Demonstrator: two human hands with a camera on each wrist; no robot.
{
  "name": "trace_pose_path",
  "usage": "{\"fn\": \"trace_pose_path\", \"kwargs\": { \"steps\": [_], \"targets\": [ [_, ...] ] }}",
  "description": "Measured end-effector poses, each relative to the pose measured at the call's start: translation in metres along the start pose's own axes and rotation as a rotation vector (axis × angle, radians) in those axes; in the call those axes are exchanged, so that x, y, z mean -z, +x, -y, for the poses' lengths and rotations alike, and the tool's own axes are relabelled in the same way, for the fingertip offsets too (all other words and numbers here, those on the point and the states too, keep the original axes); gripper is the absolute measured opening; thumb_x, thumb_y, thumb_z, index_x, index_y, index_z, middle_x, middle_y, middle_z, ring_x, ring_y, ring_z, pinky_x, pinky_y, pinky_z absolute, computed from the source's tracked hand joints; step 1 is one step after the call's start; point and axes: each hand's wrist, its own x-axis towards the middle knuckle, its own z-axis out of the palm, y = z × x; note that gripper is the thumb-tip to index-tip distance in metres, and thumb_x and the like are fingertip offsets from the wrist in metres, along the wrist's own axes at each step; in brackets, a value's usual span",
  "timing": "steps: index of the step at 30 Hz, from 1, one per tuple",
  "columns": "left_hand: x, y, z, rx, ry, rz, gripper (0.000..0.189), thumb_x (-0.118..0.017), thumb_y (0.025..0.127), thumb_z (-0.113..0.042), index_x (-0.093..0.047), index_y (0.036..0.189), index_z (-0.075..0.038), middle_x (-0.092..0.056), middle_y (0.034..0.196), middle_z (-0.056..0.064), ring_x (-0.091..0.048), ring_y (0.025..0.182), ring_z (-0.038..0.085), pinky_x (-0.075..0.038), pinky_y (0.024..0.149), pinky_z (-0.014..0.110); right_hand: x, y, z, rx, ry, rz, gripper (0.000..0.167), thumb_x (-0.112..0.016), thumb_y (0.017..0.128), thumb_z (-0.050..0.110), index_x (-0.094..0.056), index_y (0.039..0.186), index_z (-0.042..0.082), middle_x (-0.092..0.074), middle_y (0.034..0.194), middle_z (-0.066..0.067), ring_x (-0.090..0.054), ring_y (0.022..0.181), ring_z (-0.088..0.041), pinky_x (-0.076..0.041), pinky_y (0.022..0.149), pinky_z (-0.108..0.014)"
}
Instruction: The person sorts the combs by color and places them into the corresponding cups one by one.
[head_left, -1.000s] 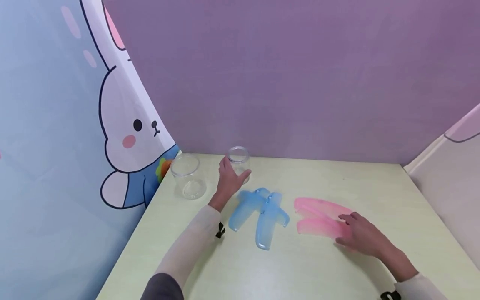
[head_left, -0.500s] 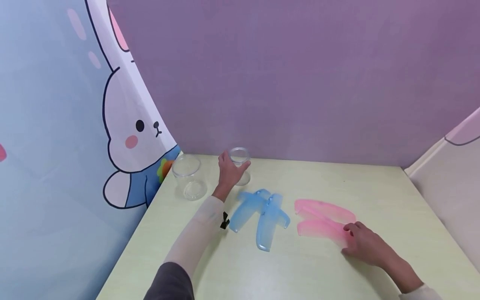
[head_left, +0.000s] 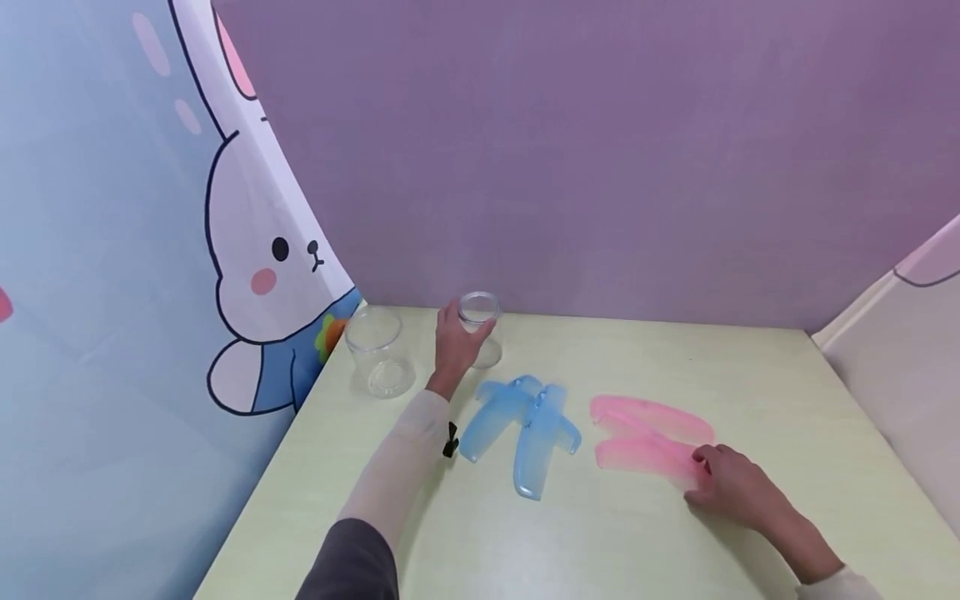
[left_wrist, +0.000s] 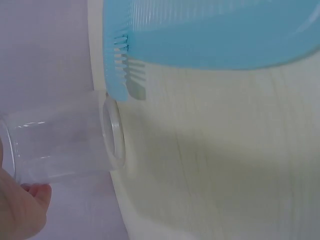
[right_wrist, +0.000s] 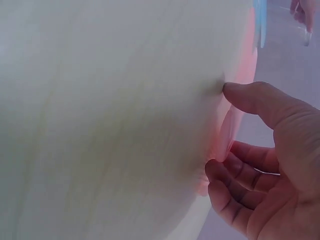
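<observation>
1 jar point(head_left: 489, 353) in left hand point(head_left: 454, 343); pink comb point(head_left: 637, 457) partly within right hand point(head_left: 738, 490)

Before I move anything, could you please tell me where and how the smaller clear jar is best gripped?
Probably around the jar just below its rim, from the left: it stands upright, with blue combs close on its near side.

Glossy plastic and a smooth, pale tabletop point(head_left: 465, 542) with faint wood-like grain.
The blue combs point(head_left: 534, 454) and pink combs point(head_left: 641, 454) looked like translucent, shiny plastic. The narrower jar point(left_wrist: 65, 140) and wider jar point(head_left: 380, 354) were clear and smooth, glass or plastic uncertain. The purple backdrop point(head_left: 562, 167) looked matt; the pale sleeve point(head_left: 393, 458) was dull cloth.
</observation>
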Motion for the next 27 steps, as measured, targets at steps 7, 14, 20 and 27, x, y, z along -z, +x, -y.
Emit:
{"fn": "trace_pose_path", "kwargs": {
  "steps": [7, 14, 20, 27],
  "targets": [
    [-0.0009, -0.0001, 0.001, 0.014, 0.019, 0.009, 0.087, -0.078, 0.086, -0.049, -0.041, 0.152, -0.005, -0.048, 0.145, 0.018, -0.054, 0.131, 0.036, -0.049, 0.108, 0.051, -0.0006, 0.0021, -0.0025, -0.002, 0.013, -0.001, 0.05, -0.084, 0.071, 0.025, -0.065, 0.105, -0.006, -0.055, 0.081, -0.002, -0.047, 0.074, -0.017, -0.043, 0.064, -0.033],
    [0.0025, 0.0016, -0.0011, 0.003, 0.037, 0.004, 0.086, -0.077, 0.086, -0.049, -0.041, 0.151, -0.006, -0.048, 0.143, 0.019, -0.055, 0.129, 0.036, -0.049, 0.108, 0.049, -0.0033, 0.0033, -0.0063, 0.048, 0.035, -0.086, 0.046, -0.086, 0.067, 0.022, -0.068, 0.1, -0.003, -0.052, 0.076, 0.002, -0.045, 0.071, -0.013, -0.039, 0.062, -0.028],
    [0.005, 0.0012, -0.0027, 0.016, 0.037, 0.013, 0.085, -0.077, 0.087, -0.049, -0.041, 0.151, -0.006, -0.048, 0.143, 0.019, -0.055, 0.129, 0.036, -0.049, 0.107, 0.05, -0.0024, 0.0054, -0.0078, 0.095, 0.04, -0.141, 0.046, -0.088, 0.067, 0.022, -0.07, 0.1, -0.003, -0.059, 0.078, 0.003, -0.047, 0.07, -0.009, -0.046, 0.063, -0.029],
    [0.0036, 0.0002, -0.0031, 0.022, 0.023, 0.028, 0.086, -0.077, 0.087, -0.048, -0.04, 0.153, -0.006, -0.047, 0.146, 0.019, -0.054, 0.131, 0.037, -0.048, 0.108, 0.051, 0.0003, 0.0088, -0.0076, 0.123, 0.069, -0.19, 0.041, -0.089, 0.068, 0.023, -0.07, 0.097, 0.0, -0.056, 0.075, 0.004, -0.043, 0.067, -0.005, -0.041, 0.059, -0.026]
  ]
}}
